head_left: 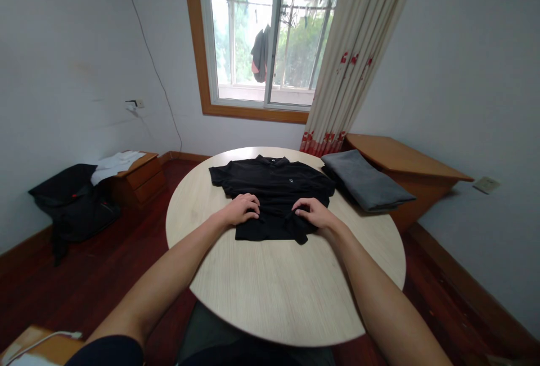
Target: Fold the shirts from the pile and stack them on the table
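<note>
A black short-sleeved polo shirt (270, 177) lies front up on the pale round table (270, 287), its collar at the far side and a small white logo on the chest. Its lower part is wrinkled, and one corner of the hem sticks out toward me at the right. My left hand (243, 209) is closed on the cloth at the lower left, fingers curled. At the lower right, my right hand (313, 212) pinches the shirt between thumb and fingers, with small folds beside the fingertips. The cloth under both palms is hidden.
Folded grey cloth (369, 180) rests at the table's right edge, beside a wooden desk (405, 155). A black backpack (78, 203) and a small wooden drawer cabinet (143, 177) with white cloth stand at left. Behind the table are a window and a curtain (350, 62).
</note>
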`<action>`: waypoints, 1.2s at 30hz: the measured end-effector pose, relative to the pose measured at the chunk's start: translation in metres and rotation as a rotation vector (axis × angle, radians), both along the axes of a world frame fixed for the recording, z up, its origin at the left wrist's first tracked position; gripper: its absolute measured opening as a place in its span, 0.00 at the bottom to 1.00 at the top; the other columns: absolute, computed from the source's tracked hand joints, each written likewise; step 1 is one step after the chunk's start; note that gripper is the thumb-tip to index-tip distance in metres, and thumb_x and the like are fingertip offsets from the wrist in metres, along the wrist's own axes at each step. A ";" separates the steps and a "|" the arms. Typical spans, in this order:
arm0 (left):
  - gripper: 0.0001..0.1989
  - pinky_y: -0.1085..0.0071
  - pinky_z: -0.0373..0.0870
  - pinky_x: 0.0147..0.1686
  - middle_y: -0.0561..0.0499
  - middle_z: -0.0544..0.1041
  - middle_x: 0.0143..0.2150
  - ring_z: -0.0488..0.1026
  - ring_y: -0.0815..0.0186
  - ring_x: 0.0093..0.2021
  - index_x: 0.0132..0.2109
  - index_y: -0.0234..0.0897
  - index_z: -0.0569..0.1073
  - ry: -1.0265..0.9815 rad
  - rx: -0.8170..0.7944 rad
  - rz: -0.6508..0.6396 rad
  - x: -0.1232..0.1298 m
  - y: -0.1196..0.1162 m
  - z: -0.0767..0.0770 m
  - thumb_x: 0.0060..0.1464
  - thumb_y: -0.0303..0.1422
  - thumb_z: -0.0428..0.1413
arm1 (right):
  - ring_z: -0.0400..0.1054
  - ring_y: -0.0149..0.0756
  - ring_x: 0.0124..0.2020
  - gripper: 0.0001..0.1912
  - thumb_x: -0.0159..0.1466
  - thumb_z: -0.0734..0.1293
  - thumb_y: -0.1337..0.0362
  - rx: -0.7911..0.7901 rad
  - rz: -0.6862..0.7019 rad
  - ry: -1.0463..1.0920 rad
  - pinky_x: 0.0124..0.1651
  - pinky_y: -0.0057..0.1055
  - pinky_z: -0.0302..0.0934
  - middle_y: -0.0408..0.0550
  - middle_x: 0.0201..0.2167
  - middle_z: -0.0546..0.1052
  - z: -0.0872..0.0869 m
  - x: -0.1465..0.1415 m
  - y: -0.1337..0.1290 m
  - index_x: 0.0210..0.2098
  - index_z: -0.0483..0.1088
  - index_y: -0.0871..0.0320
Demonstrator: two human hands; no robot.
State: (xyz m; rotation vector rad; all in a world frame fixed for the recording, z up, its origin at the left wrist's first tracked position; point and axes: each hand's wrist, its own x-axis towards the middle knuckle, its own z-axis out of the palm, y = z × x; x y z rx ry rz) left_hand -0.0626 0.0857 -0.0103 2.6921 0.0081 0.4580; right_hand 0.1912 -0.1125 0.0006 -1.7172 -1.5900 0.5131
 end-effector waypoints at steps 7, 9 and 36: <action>0.12 0.57 0.69 0.54 0.42 0.80 0.50 0.75 0.56 0.52 0.40 0.38 0.79 -0.288 -0.561 0.082 -0.009 0.004 0.006 0.60 0.42 0.59 | 0.67 0.36 0.31 0.16 0.52 0.73 0.52 0.073 -0.032 0.257 0.36 0.32 0.60 0.46 0.29 0.76 0.009 0.018 -0.013 0.33 0.76 0.59; 0.15 0.60 0.72 0.46 0.43 0.81 0.46 0.77 0.58 0.46 0.40 0.37 0.79 -0.319 -0.733 0.133 -0.012 0.005 0.006 0.58 0.46 0.61 | 0.66 0.35 0.30 0.17 0.51 0.74 0.52 0.098 -0.052 0.302 0.35 0.31 0.59 0.45 0.29 0.75 0.013 0.023 -0.017 0.33 0.76 0.58; 0.26 0.63 0.75 0.38 0.42 0.83 0.36 0.79 0.58 0.34 0.40 0.36 0.79 0.421 -0.728 0.079 -0.057 0.019 0.061 0.55 0.56 0.58 | 0.75 0.40 0.26 0.33 0.50 0.76 0.37 -0.776 -0.039 0.240 0.28 0.31 0.67 0.54 0.30 0.81 0.077 0.054 -0.072 0.41 0.77 0.58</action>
